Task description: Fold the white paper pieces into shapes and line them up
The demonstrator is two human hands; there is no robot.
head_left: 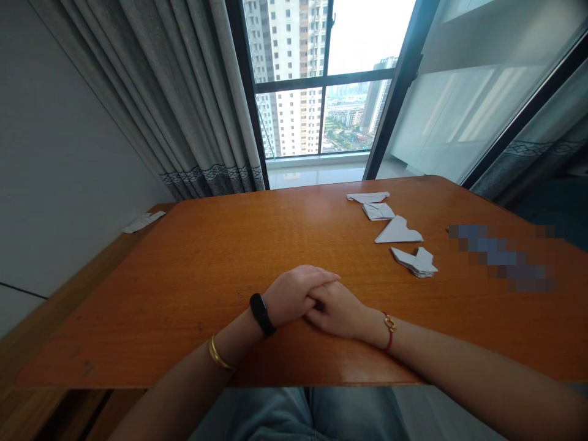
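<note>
While my hands meet near the front edge of the table point(184, 269), four folded papers lie beyond them to the right, in a loose row slanting from the far side toward me: a long, narrow one point(368, 197) farthest off, then a squarish one point(379, 212), a pointed one point(397, 231), and a thick, notched one point(417, 263) nearest my fingers, though well apart from them. My left hand point(296, 295) is folded over my right hand point(337, 306), clasping it across the knuckles; how far the right one's fingers curl beneath, I cannot tell. I wear a black band point(263, 314) and gold bangle point(218, 354) on my left arm, a red bracelet point(389, 331) on my right wrist. Farther right, a pixelated patch hides part of the tabletop. Past the table's far edge stand a grey curtain point(184, 92) and a window point(291, 116) facing tall buildings.
</note>
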